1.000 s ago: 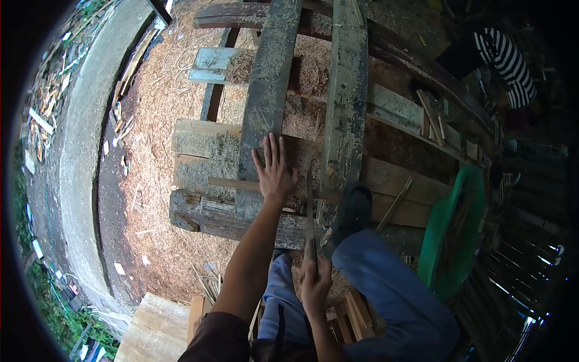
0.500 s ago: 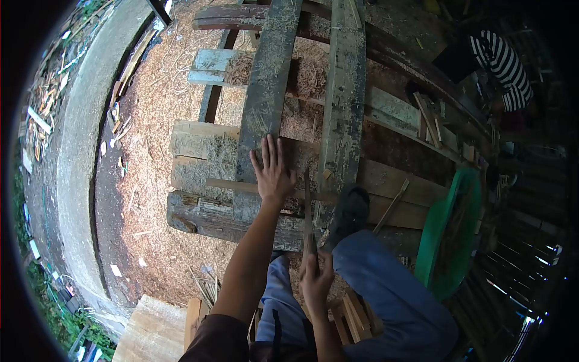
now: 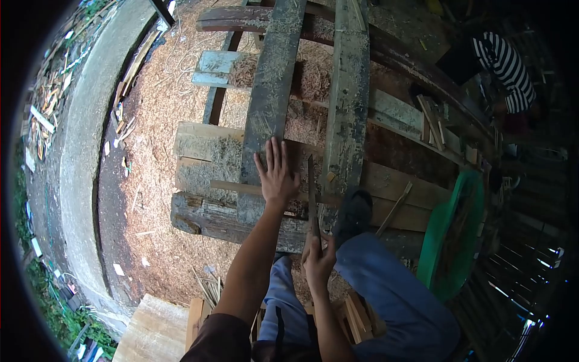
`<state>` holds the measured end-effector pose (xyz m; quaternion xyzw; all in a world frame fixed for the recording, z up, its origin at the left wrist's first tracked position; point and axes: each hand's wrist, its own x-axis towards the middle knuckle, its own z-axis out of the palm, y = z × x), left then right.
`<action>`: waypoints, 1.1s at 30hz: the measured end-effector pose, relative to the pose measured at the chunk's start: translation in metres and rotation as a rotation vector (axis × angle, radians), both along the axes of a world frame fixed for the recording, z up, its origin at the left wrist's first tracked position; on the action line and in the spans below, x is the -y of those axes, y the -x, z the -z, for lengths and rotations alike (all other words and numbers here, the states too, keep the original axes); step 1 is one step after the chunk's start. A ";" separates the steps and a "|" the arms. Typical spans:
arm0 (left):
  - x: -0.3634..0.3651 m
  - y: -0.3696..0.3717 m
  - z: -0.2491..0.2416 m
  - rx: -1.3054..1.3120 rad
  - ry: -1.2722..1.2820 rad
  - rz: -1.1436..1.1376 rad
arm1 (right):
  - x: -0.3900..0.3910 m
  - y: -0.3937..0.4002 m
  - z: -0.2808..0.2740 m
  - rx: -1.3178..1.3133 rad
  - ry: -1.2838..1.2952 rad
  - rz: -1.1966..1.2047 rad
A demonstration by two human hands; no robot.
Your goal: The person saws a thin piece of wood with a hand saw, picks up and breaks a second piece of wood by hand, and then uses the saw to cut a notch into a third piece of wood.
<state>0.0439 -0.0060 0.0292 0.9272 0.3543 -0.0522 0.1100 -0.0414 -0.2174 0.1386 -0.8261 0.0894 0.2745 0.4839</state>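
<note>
My left hand (image 3: pixel 279 178) lies flat with fingers spread on a long weathered plank (image 3: pixel 265 102). Beneath its heel runs a narrow wooden strip (image 3: pixel 232 187), laid crosswise over the planks. In my right hand (image 3: pixel 319 258) is a handsaw (image 3: pixel 312 202), its blade seen edge-on and pointing away from me, to the right of my left hand. The blade crosses the line of the strip; whether its teeth touch the wood cannot be made out. My right shoe (image 3: pixel 353 212) rests on the boards beside the saw.
A second long plank (image 3: pixel 347 90) runs parallel on the right. At right stand a green plastic chair (image 3: pixel 437 232) and a thin stick (image 3: pixel 395 208). A person in a striped shirt (image 3: pixel 506 66) bends at the far right. Wood shavings (image 3: pixel 157 151) cover the ground.
My right hand and the saw have moved forward, away from my body. My left hand stays on the same spot of the plank. The whole view has shifted slightly.
</note>
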 end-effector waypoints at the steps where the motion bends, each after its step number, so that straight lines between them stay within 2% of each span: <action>1: -0.002 -0.002 0.000 0.013 -0.003 0.003 | 0.000 0.001 0.002 0.043 0.008 -0.030; 3: -0.003 -0.002 -0.001 0.013 0.003 0.001 | 0.004 0.009 -0.009 0.084 0.017 -0.074; 5: 0.000 0.000 -0.001 0.004 0.015 0.006 | 0.017 0.036 -0.043 -0.114 -0.044 0.084; 6: 0.000 -0.001 0.000 0.012 0.008 0.002 | 0.022 0.039 -0.036 -0.115 -0.045 0.088; 8: -0.001 -0.002 0.001 0.019 -0.001 0.001 | 0.033 0.042 -0.010 0.091 0.014 -0.050; 12: 0.002 -0.001 -0.002 0.016 0.011 -0.003 | -0.006 -0.008 0.018 -0.062 -0.009 0.002; 15: -0.004 -0.003 -0.003 0.007 0.008 -0.005 | 0.009 0.015 -0.009 0.042 -0.041 -0.037; 17: 0.000 -0.002 -0.001 0.015 0.015 0.004 | 0.025 0.042 -0.045 -0.141 -0.102 0.119; 18: 0.000 -0.003 -0.001 0.000 -0.002 0.003 | 0.024 0.041 -0.041 -0.137 -0.103 0.124; 20: -0.002 -0.004 -0.002 -0.015 -0.024 0.003 | 0.019 0.035 -0.023 0.029 -0.035 0.015; 22: -0.001 -0.003 -0.004 -0.025 0.011 0.003 | -0.009 -0.004 0.000 -0.023 -0.027 0.016; 24: 0.001 -0.002 -0.006 -0.036 0.010 0.008 | -0.010 -0.007 0.021 -0.074 -0.018 0.037; 25: -0.002 -0.004 -0.007 -0.045 0.006 0.008 | 0.000 0.006 0.032 0.070 -0.035 -0.007; 26: -0.004 -0.003 -0.007 -0.046 0.007 -0.001 | 0.013 0.018 0.036 0.212 -0.049 -0.065; 29: -0.002 -0.004 -0.005 -0.032 0.013 0.014 | 0.049 0.065 -0.004 0.068 -0.058 -0.027; 33: -0.002 -0.004 -0.005 -0.054 -0.003 0.004 | 0.010 0.014 0.021 0.142 -0.019 -0.074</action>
